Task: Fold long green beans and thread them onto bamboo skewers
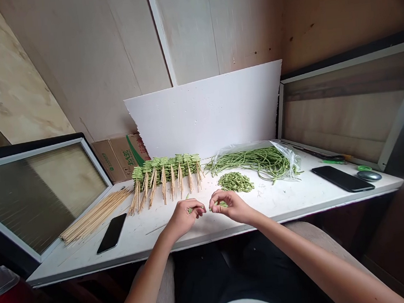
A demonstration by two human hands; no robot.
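Observation:
My left hand (185, 216) is closed just above the table's front part, with bits of green bean showing at its fingers. A thin bamboo skewer (155, 229) runs out to the left from behind that wrist, in line with the fingers. Close by on the right, my right hand (231, 206) is pinched, with cut green bean pieces (221, 204) in its curled fingers. The fingertips of both hands nearly meet. Just behind them lies a small heap of cut long bean pieces (236, 182).
Filled bean skewers (168, 170) are stacked at the back, sticks forward. Loose bamboo skewers (95, 215) and a phone (112, 233) lie left. Whole long beans (253, 161) rest in a clear bag behind the heap. Another phone (343, 178) and a mouse (369, 175) lie right.

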